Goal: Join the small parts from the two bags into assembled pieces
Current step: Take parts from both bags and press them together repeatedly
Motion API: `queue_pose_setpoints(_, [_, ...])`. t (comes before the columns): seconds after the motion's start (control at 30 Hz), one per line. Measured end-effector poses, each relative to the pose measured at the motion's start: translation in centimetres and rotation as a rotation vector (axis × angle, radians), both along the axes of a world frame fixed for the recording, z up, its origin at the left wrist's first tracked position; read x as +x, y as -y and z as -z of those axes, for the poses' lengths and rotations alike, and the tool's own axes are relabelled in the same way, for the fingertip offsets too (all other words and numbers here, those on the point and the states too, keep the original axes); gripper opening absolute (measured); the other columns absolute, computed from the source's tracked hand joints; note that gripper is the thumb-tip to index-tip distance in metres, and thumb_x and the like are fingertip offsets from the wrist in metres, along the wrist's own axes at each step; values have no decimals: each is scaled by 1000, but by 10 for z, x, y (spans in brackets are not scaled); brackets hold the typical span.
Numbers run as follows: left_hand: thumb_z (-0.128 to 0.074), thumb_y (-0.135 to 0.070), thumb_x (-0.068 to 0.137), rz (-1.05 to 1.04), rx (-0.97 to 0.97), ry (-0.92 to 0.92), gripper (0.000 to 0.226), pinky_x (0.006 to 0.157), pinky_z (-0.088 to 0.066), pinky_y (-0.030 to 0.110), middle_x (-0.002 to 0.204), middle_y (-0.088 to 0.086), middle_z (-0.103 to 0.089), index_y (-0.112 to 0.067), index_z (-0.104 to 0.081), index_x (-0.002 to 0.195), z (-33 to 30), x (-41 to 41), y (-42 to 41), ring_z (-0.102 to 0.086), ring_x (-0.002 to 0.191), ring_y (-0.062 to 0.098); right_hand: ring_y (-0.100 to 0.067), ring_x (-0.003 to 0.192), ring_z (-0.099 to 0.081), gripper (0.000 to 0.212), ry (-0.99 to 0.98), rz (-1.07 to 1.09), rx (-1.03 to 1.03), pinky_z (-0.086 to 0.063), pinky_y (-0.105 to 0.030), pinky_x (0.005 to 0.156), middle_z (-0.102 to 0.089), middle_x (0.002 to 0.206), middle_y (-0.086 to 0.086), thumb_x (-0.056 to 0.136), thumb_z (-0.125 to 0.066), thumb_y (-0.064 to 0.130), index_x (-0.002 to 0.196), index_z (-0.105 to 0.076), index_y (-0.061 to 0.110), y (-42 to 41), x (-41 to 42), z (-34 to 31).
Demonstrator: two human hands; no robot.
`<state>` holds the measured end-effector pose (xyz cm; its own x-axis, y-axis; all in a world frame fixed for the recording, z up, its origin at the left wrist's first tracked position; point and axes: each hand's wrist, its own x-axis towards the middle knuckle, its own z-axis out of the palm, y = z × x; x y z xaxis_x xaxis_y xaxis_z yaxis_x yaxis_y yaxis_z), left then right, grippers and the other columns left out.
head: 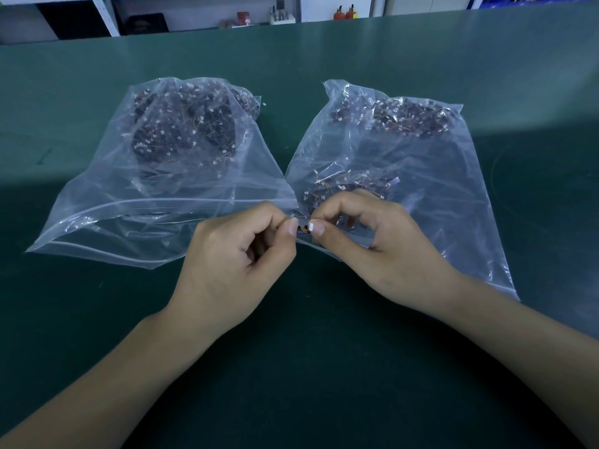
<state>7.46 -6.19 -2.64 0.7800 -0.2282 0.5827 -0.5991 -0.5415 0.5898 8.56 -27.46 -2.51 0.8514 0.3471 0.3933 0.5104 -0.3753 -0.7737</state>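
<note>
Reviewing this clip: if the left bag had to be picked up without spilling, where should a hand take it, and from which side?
Probably at the near zip edge of the left bag, coming from the person's side. The mouth faces the person and lies loose and flat on the green table, while the parts are heaped at the far closed end, so lifting the mouth should keep them at the bottom.

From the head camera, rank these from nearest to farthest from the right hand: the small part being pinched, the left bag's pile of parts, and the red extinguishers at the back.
1. Small part, pinched between right hand and left hand.
2. Left bag's pile, far left on the table.
3. Red extinguishers, back wall.
</note>
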Motion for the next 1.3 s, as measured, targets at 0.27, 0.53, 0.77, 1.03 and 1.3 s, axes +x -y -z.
queue_pose_setpoints(0.27, [-61, -25, 100, 2, 3, 10, 33, 54, -35, 14, 58, -9, -51, -11, -59, 70, -2, -1, 1, -49, 54, 14, -16, 94, -64, 11, 16, -12, -8, -43, -18, 85, -69, 89, 15, 101, -66, 26, 94, -72, 21, 0, 1, 1])
queue_pose_setpoints(0.53, [-61, -24, 100, 15, -1, 10, 33, 53, -36, 15, 58, -9, -51, -12, -59, 70, -3, -2, 1, -50, 53, 14, -16, 95, -64, 12, 23, -11, -13, -42, -17, 85, -70, 89, 14, 101, -66, 26, 94, -72, 19, 0, 1, 3])
queue_pose_setpoints(0.77, [-61, -24, 100, 23, -5, 12, 34, 52, -36, 17, 57, -8, -51, -10, -59, 69, -3, -1, -1, -50, 53, 15, -18, 94, -64, 11, 9, -13, 1, -44, -19, 85, -70, 89, 11, 102, -67, 26, 94, -73, 19, 0, 1, 2])
queue_pose_setpoints(1.03, [-67, -24, 103, -42, 28, 54, 25, 54, -43, 22, 64, -8, -63, -13, -72, 81, 3, 2, -3, -58, 58, 15, -12, 91, -63, 8, 121, 28, -80, -44, -21, 87, -70, 88, 14, 99, -73, 23, 96, -76, 16, 3, 2, 0])
queue_pose_setpoints(1.3, [-74, -16, 101, -42, -51, 180, 6, 64, -51, 24, 93, -9, -71, -14, -80, 102, 1, 4, -5, -68, 77, 12, -19, 91, -61, 31, 251, 86, -290, -50, -41, 90, -65, 95, 5, 84, -80, 5, 113, -72, 15, 5, 4, 1])
